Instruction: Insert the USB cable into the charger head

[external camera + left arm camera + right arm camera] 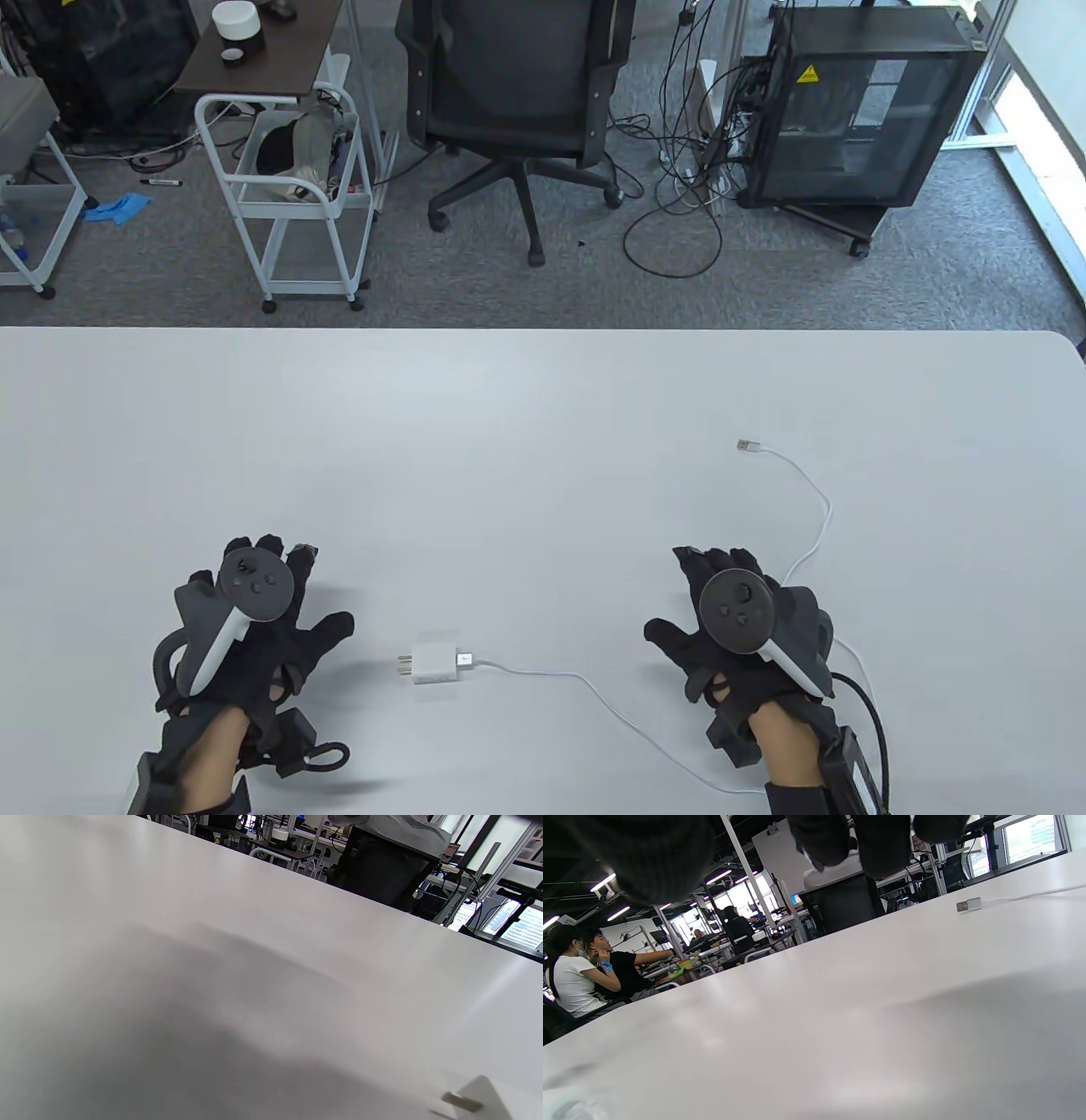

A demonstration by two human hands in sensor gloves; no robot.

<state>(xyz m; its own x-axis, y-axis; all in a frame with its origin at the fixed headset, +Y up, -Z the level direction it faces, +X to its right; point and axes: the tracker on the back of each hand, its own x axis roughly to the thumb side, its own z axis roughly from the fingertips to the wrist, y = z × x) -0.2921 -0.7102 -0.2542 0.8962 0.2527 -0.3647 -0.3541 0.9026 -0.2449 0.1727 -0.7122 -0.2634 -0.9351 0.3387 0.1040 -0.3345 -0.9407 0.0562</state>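
The white charger head (435, 665) lies on the white table (543, 424) between my hands, prongs pointing left. One plug (463, 659) of the white USB cable (585, 679) sits at the charger's right end and looks seated in it. The cable runs right, passes by my right wrist and curves up to its free USB plug (747, 445). My left hand (254, 611) lies open on the table left of the charger, holding nothing. My right hand (738, 620) lies open to the right, holding nothing. The left wrist view shows the charger's prong (462, 1103). The right wrist view shows the free plug (968, 905).
Beyond the table's far edge stand an office chair (517, 93), a white cart (288, 178) and a black cabinet (857, 110) with loose floor cables. People sit at desks in the right wrist view's background (581, 976).
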